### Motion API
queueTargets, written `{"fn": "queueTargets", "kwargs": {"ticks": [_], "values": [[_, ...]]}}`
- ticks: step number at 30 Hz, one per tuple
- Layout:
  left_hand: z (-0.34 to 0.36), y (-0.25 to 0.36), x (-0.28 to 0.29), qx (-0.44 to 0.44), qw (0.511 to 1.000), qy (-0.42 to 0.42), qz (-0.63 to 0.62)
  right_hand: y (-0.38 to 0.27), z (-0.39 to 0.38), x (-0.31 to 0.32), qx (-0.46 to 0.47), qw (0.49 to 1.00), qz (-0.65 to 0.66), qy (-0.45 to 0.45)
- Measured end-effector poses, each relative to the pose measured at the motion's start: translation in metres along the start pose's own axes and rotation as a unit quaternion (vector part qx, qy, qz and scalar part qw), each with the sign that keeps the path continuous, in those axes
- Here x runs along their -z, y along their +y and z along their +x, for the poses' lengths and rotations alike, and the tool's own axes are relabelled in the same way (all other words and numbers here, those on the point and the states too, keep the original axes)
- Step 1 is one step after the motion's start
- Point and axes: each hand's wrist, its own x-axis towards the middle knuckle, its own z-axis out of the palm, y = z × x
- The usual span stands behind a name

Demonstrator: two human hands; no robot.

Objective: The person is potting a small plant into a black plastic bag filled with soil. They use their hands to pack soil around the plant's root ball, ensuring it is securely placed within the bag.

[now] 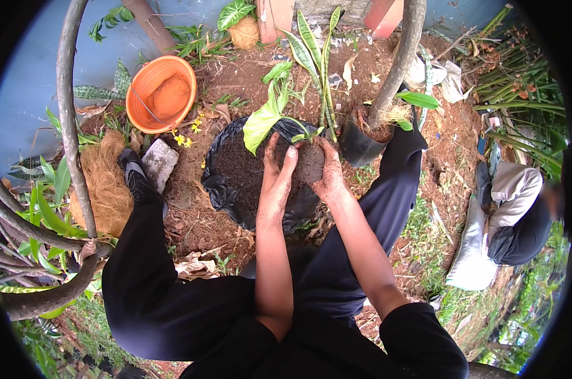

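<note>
A young plant with broad light-green leaves (262,122) rises from a rounded ball of dark soil (310,163). Both of my soil-smeared hands cup that ball: my left hand (277,169) presses its left side with the thumb, and my right hand (328,170) wraps its right side. Beneath them lies a round black plastic bag (218,189) filled with loose dark soil (238,165). Whether the ball rests on this soil or is held just above it, I cannot tell. My fingertips are partly hidden behind the ball and leaves.
An orange bucket (137,104) stands at the far left, near brown coconut fibre (103,183) and a stone block (160,165). A black pot (359,146) is by my right knee. Tall snake-plant leaves (327,76) stand beyond the bag. Another person (520,202) sits at the right.
</note>
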Motion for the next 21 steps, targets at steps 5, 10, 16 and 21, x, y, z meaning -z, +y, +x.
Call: {"fn": "queueTargets", "kwargs": {"ticks": [5,10,16,21], "values": [[-0.005,0.024,-0.003,0.073,0.962,-0.052,-0.259,0.000,-0.006,-0.004,-0.001,0.999,-0.029,0.038],[0.000,0.004,0.002,0.046,0.990,-0.021,-0.134,0.006,0.000,-0.005,0.000,0.998,-0.018,0.053],[-0.008,0.019,0.005,-0.002,0.979,-0.105,-0.173,0.003,0.004,0.002,-0.015,0.999,0.032,0.011],[-0.006,0.034,0.004,0.067,0.977,-0.022,-0.201,-0.004,-0.004,-0.008,-0.019,0.999,0.030,0.027]]}}
